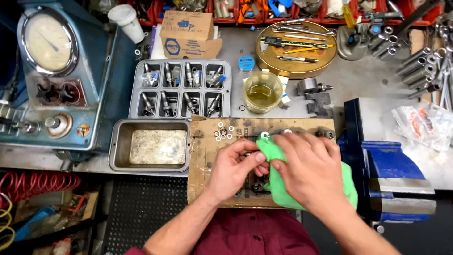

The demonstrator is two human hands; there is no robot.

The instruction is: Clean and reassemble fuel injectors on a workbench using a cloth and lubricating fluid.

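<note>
Eight injectors [166, 74] fill the compartment tray [137, 89], beside one metal pan [118, 151] and one oil cup [262, 92].

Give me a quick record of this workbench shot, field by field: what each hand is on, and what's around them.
left hand: left hand pinching a small dark part against the green cloth
right hand: right hand pressed on the cloth
surface: cardboard sheet with small rings
behind: grey compartment tray of metal parts, empty metal pan, jar of yellowish liquid
left: blue gauge machine
right: blue vise
</note>
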